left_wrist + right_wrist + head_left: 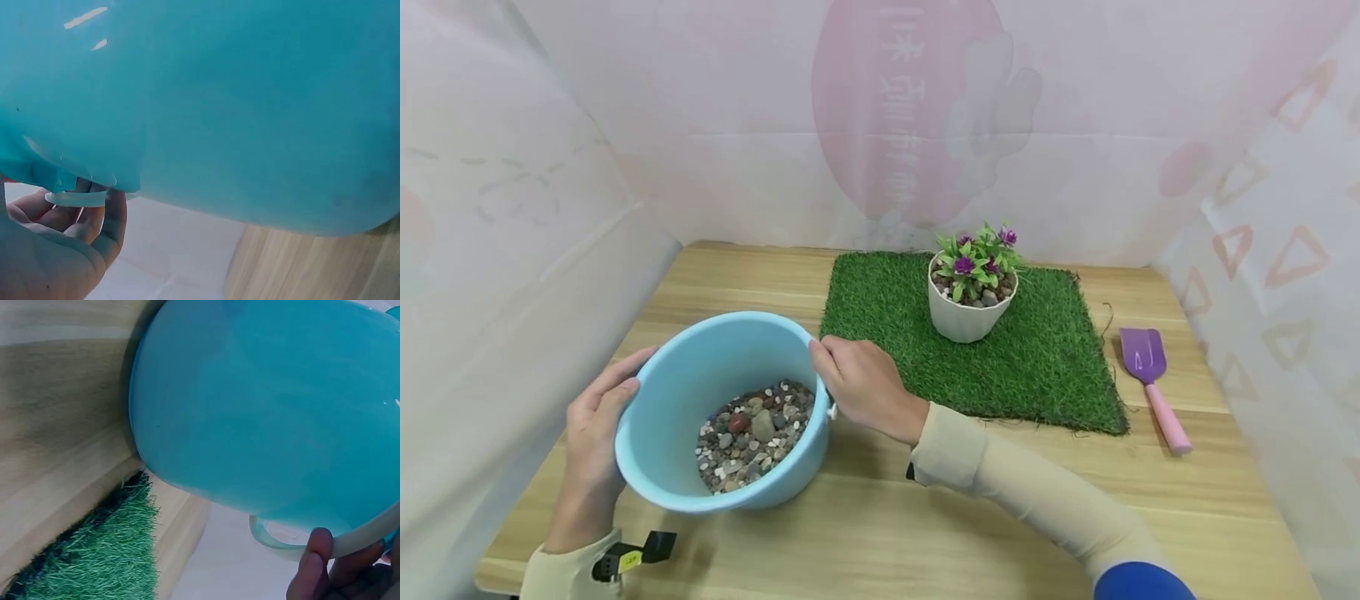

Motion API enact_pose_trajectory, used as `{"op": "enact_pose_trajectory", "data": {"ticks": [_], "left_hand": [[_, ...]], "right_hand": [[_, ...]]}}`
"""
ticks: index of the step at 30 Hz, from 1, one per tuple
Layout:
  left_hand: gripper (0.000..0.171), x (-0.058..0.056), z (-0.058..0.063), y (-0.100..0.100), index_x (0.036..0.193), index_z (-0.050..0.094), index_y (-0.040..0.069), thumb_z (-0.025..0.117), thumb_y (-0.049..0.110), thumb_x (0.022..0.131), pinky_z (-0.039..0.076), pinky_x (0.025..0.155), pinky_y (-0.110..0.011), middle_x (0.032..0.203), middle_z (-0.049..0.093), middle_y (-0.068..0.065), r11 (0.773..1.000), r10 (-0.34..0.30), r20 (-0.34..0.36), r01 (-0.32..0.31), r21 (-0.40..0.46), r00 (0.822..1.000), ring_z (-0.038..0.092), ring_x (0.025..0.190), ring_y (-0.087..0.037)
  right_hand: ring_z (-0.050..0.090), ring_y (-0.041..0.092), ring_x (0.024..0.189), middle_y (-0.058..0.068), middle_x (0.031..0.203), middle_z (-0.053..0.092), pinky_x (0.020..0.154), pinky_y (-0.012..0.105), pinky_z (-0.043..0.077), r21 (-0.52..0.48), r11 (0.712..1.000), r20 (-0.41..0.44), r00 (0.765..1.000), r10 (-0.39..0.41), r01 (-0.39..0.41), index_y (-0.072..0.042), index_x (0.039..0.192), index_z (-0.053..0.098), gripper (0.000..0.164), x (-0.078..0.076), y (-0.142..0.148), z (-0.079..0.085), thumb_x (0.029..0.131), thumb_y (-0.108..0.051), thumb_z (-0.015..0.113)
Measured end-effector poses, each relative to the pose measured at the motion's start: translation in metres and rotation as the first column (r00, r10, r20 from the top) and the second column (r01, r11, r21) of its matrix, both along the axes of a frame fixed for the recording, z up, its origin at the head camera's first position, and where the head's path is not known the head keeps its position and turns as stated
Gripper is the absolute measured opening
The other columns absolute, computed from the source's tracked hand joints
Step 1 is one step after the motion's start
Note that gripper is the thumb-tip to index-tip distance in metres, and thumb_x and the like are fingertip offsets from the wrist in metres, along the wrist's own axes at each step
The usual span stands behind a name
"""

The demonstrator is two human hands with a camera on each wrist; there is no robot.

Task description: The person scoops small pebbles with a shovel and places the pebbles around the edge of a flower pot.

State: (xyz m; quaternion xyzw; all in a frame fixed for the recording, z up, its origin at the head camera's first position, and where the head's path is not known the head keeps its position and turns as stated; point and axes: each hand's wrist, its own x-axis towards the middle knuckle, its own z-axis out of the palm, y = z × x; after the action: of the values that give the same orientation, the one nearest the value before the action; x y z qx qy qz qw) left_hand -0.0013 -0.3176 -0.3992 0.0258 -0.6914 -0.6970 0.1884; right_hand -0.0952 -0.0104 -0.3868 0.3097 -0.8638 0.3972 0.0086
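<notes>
A light blue bucket point(662, 417) stands at the left front of the wooden table, its opening facing up toward me. Small pebbles point(741, 462) in white, grey and brown lie inside, heaped toward the right of its bottom. On the left side, my left hand point(591, 425) grips the rim, thumb on top and fingers around the outside. My right hand point(868, 383) holds the opposite rim, thumb over the edge. A pale carrying handle point(369, 534) runs down along the outer wall, and right-hand fingers curl around it in the right wrist view.
Behind and to the right lies a green turf mat point(1030, 375). On it stands a white pot point(966, 321) with purple flowers point(964, 265) and stones. A purple scoop with a pink handle point(1168, 417) rests at the table's right. Pale printed sheets point(737, 167) surround the table.
</notes>
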Motion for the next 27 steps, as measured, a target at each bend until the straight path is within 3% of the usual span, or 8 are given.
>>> {"op": "enact_pose_trajectory", "data": {"ticks": [4, 9, 11, 16, 21, 27], "left_hand": [[0.039, -0.002, 0.002, -0.005, 0.144, 0.059, -0.007, 0.052, 0.012, 0.111, 0.067, 0.083, -0.018, 0.132, 0.072, -0.001, 0.999, 0.038, 0.022, -0.038, -0.009, 0.999, 0.074, 0.11, -0.009], [0.039, -0.007, 0.006, -0.011, 0.143, 0.062, -0.003, 0.053, 0.015, 0.11, 0.067, 0.082, -0.018, 0.131, 0.073, 0.002, 0.998, 0.058, 0.059, -0.058, -0.009, 0.997, 0.075, 0.108, -0.008], [0.038, -0.01, 0.007, -0.014, 0.143, 0.063, -0.002, 0.054, 0.015, 0.11, 0.067, 0.081, -0.018, 0.129, 0.074, 0.003, 0.998, 0.064, 0.068, -0.064, 0.003, 0.996, 0.075, 0.106, -0.008], [0.037, -0.018, 0.007, -0.021, 0.143, 0.064, 0.001, 0.053, 0.017, 0.11, 0.068, 0.078, -0.018, 0.125, 0.076, 0.004, 0.998, 0.053, 0.065, -0.054, 0.016, 0.996, 0.077, 0.101, -0.007], [0.039, -0.026, 0.008, -0.03, 0.144, 0.062, -0.002, 0.054, 0.015, 0.11, 0.068, 0.078, -0.018, 0.124, 0.076, 0.004, 0.998, 0.036, 0.05, -0.039, 0.053, 0.998, 0.077, 0.101, -0.007], [0.041, -0.04, 0.006, -0.038, 0.145, 0.062, 0.0, 0.057, 0.019, 0.109, 0.066, 0.081, -0.016, 0.126, 0.076, 0.006, 0.996, 0.036, 0.081, -0.042, 0.074, 0.996, 0.076, 0.105, -0.006]], "right_hand": [[0.045, 0.009, 0.049, -0.004, 0.062, 0.051, 0.042, 0.021, 0.035, 0.018, 1.0, 0.003, 1.0, 0.012, -0.012, -0.019, 0.081, 0.059, 0.047, -0.005, -0.007, 0.002, 0.115, -0.036, 0.031], [0.046, 0.009, 0.047, -0.004, 0.061, 0.051, 0.039, 0.02, 0.034, 0.015, 1.0, 0.021, 1.0, 0.017, -0.017, -0.013, 0.113, 0.073, 0.048, -0.009, -0.013, 0.004, 0.115, -0.035, 0.031], [0.045, 0.009, 0.047, -0.004, 0.061, 0.051, 0.039, 0.02, 0.034, 0.016, 1.0, 0.03, 0.999, 0.019, -0.02, -0.012, 0.114, 0.073, 0.049, -0.01, -0.016, 0.004, 0.115, -0.036, 0.03], [0.044, 0.009, 0.049, -0.004, 0.062, 0.051, 0.04, 0.02, 0.033, 0.017, 1.0, 0.029, 0.999, 0.013, -0.014, -0.018, 0.085, 0.063, 0.048, -0.017, -0.024, 0.006, 0.115, -0.037, 0.03], [0.046, 0.01, 0.05, -0.003, 0.062, 0.051, 0.04, 0.019, 0.034, 0.01, 1.0, 0.038, 0.999, 0.015, -0.016, -0.019, 0.077, 0.056, 0.05, -0.025, -0.032, 0.006, 0.115, -0.038, 0.03], [0.048, 0.01, 0.05, -0.003, 0.063, 0.051, 0.039, 0.018, 0.032, 0.003, 1.0, 0.04, 0.999, 0.009, -0.009, -0.021, 0.075, 0.051, 0.049, -0.032, -0.037, 0.005, 0.115, -0.039, 0.03]]}}
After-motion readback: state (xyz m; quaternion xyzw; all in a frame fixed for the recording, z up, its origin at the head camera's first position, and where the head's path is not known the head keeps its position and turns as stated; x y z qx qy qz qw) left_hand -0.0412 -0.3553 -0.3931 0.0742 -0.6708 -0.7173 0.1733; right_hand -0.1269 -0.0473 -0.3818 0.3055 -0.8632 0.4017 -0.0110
